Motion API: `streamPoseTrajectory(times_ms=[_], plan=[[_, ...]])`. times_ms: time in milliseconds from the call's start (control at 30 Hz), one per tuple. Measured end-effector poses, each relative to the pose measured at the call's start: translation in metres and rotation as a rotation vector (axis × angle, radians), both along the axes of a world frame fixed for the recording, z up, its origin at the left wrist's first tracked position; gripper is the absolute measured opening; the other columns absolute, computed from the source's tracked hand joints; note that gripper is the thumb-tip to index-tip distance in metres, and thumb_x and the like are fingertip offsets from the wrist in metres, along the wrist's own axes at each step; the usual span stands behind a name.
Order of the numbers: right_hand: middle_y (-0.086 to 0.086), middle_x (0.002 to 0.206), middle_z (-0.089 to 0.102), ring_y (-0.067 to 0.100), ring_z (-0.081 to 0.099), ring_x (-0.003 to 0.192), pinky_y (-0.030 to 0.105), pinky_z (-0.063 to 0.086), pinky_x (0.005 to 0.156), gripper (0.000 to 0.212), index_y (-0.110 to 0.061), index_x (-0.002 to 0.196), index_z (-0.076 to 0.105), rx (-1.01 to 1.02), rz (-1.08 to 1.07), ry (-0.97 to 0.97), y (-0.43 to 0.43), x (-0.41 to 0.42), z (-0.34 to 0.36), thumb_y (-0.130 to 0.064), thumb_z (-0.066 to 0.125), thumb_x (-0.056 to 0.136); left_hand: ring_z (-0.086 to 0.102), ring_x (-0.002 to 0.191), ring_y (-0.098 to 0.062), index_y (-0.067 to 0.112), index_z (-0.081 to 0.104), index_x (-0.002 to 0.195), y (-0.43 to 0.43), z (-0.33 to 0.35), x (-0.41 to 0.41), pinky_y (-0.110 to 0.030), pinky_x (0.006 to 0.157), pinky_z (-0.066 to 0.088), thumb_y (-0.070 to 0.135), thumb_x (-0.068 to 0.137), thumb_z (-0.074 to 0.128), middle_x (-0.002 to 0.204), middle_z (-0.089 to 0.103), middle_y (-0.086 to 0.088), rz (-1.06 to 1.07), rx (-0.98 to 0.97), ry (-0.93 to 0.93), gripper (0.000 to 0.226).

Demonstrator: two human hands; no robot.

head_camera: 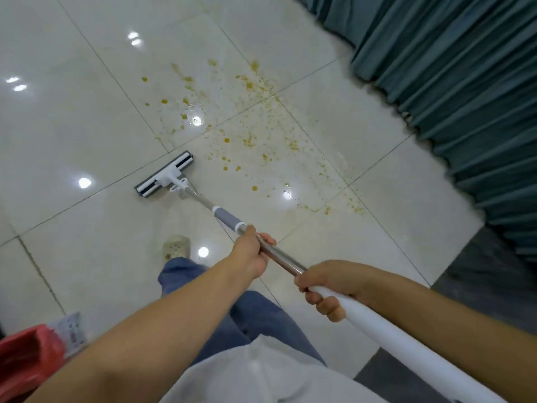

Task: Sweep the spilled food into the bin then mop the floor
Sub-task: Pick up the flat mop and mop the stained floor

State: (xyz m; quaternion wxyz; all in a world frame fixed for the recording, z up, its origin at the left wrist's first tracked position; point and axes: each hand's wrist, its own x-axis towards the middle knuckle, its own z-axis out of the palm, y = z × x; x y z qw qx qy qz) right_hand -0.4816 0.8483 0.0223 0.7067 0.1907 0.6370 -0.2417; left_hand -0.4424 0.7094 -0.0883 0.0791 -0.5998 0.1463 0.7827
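Head view:
- mop (279, 257) held in both hands, shaft slanting down to floor ahead
- left hand (251, 254) wrapped round steel shaft just behind grey collar
- right hand (325, 289) gripping white upper handle
- mop head (164, 175) flat on pale tiled floor (72, 126), just left of food spill (247, 120)
- spill: yellow-brown specks, wet patches, scattered across tile joints toward teal curtain (450, 82)
- red bag (26, 359) at lower-left edge

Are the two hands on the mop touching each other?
Apart. The head view shows the left hand and right hand gripping the mop pole, with bare steel showing between them.
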Motion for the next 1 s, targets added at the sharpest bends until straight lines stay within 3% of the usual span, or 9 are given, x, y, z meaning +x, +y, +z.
streamPoseTrajectory(times_ms=[133,233,333,467,833,1000], plan=[[0.004,0.057,0.052,0.009,0.041,0.036,0.017,0.040,0.037,0.015,-0.009,0.087,0.049,0.006,-0.005,-0.014,0.013,0.000,0.010,-0.020,0.058,0.091,0.043,0.040,-0.013,0.007,0.047,0.086,0.011,0.005,-0.001,-0.026,0.048,0.046,0.028,0.099,0.045,0.050,0.043,-0.004,-0.021,0.034,0.007,0.024],[0.005,0.052,0.049,0.009,0.041,0.032,0.017,0.039,0.036,0.024,-0.007,0.073,0.048,-0.075,-0.041,-0.051,-0.009,-0.011,-0.005,-0.018,0.056,0.093,0.043,0.048,-0.014,0.008,0.047,0.090,-0.013,-0.007,-0.013,-0.027,0.054,0.051,0.028,0.099,0.045,0.057,0.043,-0.004,-0.040,0.020,0.023,0.022],[0.003,0.048,0.048,0.009,0.040,0.028,0.015,0.037,0.032,0.030,-0.008,0.066,0.047,-0.099,-0.103,-0.056,-0.054,-0.019,-0.028,-0.018,0.056,0.093,0.042,0.037,-0.013,0.009,0.044,0.092,-0.060,-0.029,-0.027,-0.022,0.040,0.047,0.028,0.099,0.045,0.056,0.040,-0.003,-0.039,-0.015,0.028,0.020],[0.002,0.051,0.049,0.008,0.037,0.030,0.014,0.033,0.032,0.019,-0.009,0.077,0.051,-0.145,-0.204,-0.022,-0.145,-0.048,-0.049,-0.018,0.058,0.092,0.039,0.026,-0.011,0.009,0.042,0.089,-0.155,-0.052,-0.066,-0.019,0.036,0.043,0.027,0.100,0.042,0.054,0.037,-0.003,-0.027,-0.082,0.040,0.021],[0.000,0.052,0.044,0.006,0.037,0.026,0.012,0.031,0.028,0.028,-0.011,0.072,0.048,-0.261,-0.269,-0.092,-0.445,-0.187,-0.099,-0.025,0.056,0.095,0.037,0.028,-0.010,0.010,0.040,0.082,-0.453,-0.079,-0.212,-0.012,0.033,0.036,0.025,0.101,0.040,0.059,0.035,-0.002,0.005,-0.214,0.021,0.024],[0.000,0.047,0.041,0.006,0.036,0.024,0.010,0.030,0.029,0.032,-0.011,0.071,0.044,-0.332,-0.254,-0.107,-0.550,-0.224,-0.125,-0.026,0.051,0.098,0.032,0.049,-0.010,0.010,0.038,0.081,-0.552,-0.090,-0.255,-0.011,0.032,0.033,0.022,0.101,0.041,0.062,0.035,-0.003,-0.006,-0.280,-0.021,0.023]])
